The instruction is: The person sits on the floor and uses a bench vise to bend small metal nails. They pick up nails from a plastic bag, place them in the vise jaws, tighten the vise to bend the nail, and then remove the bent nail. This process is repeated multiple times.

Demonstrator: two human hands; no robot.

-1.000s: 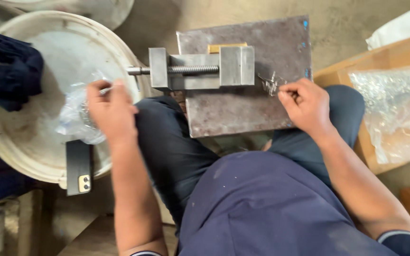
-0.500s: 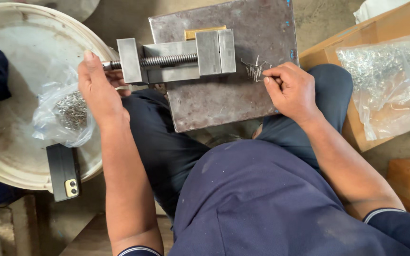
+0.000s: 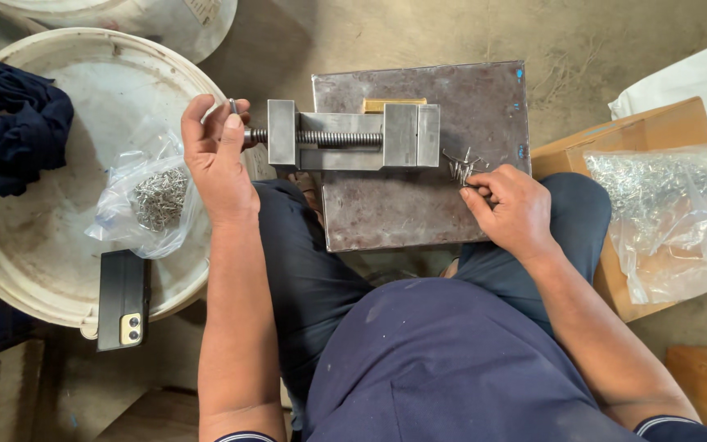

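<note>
Work area: a concrete floor, with a steel plate point(image 3: 419, 205) resting across the seated person's knees. A small machine vise point(image 3: 353, 135) sits on the plate, its screw pointing left. The left hand point(image 3: 218, 160) is closed around the vise handle point(image 3: 232, 106) at the screw end. The right hand point(image 3: 513, 209) pinches narrowly at a small pile of metal pins point(image 3: 461, 168) lying on the plate just beside the vise. No pin can be made out between the vise faces (view too coarse to confirm). Judged progress: a full bag of pins point(image 3: 660, 213) on the cardboard box point(image 3: 570, 160) remains; a smaller bag point(image 3: 153, 196) lies on the white bucket lid point(image 3: 34, 245).
</note>
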